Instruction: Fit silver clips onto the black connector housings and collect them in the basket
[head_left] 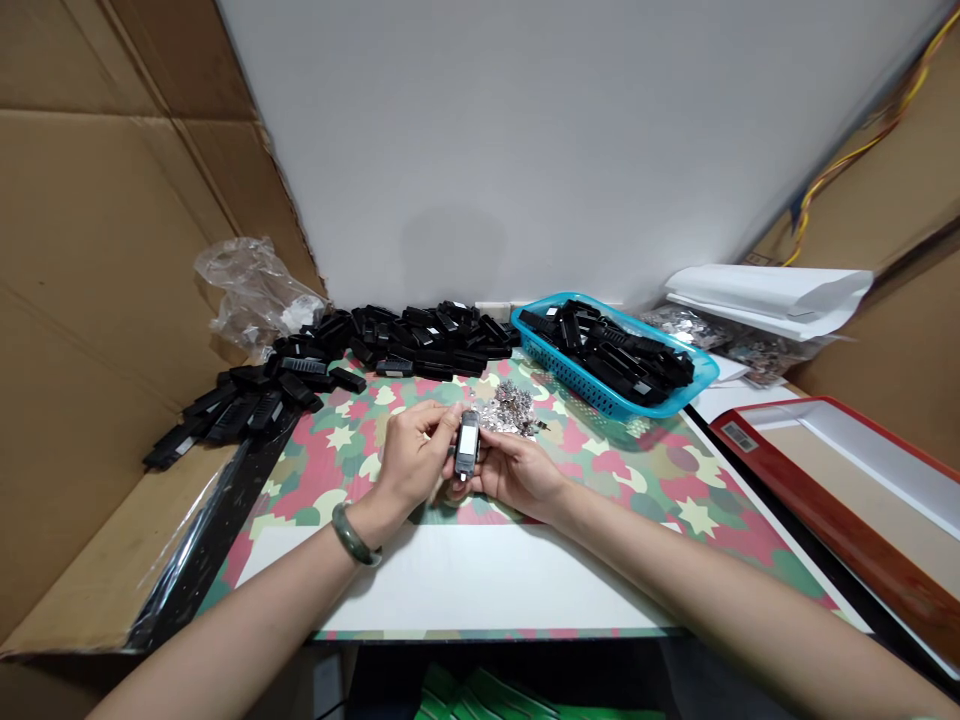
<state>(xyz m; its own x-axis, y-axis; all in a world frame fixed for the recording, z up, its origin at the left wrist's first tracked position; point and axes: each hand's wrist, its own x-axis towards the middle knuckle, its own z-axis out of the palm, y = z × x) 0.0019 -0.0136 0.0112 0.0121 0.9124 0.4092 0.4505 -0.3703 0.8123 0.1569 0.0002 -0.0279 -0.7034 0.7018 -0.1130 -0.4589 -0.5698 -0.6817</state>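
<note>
Between my two hands, over the middle of the table, is a small black plastic casing [467, 445] with a pale label on its upper face. My left hand [417, 446] pinches its left side near the top, thumb against the edge. From the right and beneath, my right hand [517, 472] grips the same casing with its fingers curled under. A small light-coloured tip shows at the casing's near end. Just beyond my hands lies a heap of small shiny metal pieces [514, 406]. The undersides of my fingers are hidden.
Black casings are piled [420, 340] along the back and left. A blue basket [615, 405] at the back right holds more. Clear plastic bags [251, 290], a red-edged box [832, 500], a white sheet [480, 580] and cardboard walls [97, 300] surround the camouflage-patterned table cover [637, 480].
</note>
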